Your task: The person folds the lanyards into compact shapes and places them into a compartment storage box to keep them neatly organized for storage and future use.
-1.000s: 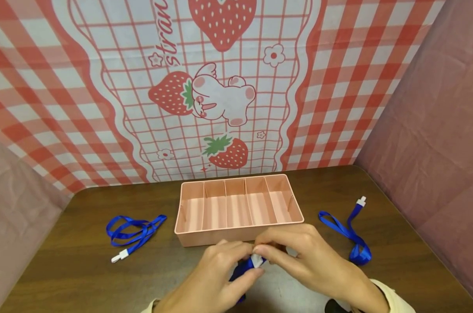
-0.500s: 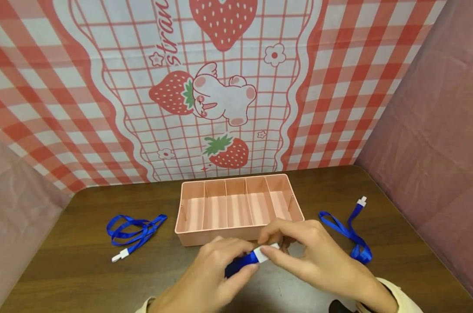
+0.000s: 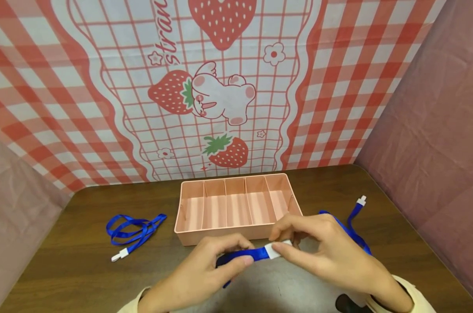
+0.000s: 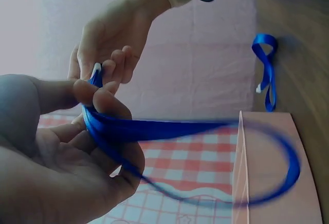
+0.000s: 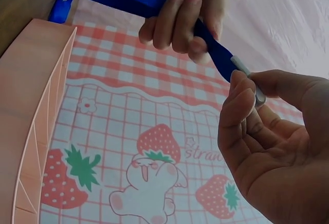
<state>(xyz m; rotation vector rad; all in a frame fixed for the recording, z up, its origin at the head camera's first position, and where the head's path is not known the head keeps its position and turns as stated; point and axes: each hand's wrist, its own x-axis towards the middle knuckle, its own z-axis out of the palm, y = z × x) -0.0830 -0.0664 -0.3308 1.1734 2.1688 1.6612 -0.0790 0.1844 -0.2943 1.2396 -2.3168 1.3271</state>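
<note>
Between my two hands stretches a blue lanyard (image 3: pixel 259 253) with a white plastic clip end (image 3: pixel 273 249). My right hand (image 3: pixel 318 252) pinches the white clip between thumb and fingers. My left hand (image 3: pixel 209 267) grips the strap between thumb and forefinger, a short way left of the clip. In the left wrist view the rest of the strap (image 4: pixel 169 130) hangs from the left fingers as a long loop. Both hands are in front of the pink divided box (image 3: pixel 240 227), near its front wall.
A second blue lanyard (image 3: pixel 132 234) lies loosely coiled on the brown table (image 3: pixel 64 261) at the left. At the right lies a third lanyard (image 3: pixel 353 230), partly hidden by my right hand. A strawberry-print cloth (image 3: pixel 228 95) hangs behind the box.
The hands have moved apart, with more strap showing between them. My right hand has shifted right with the white clip, now more exposed. The box and the other lanyards stay put.
</note>
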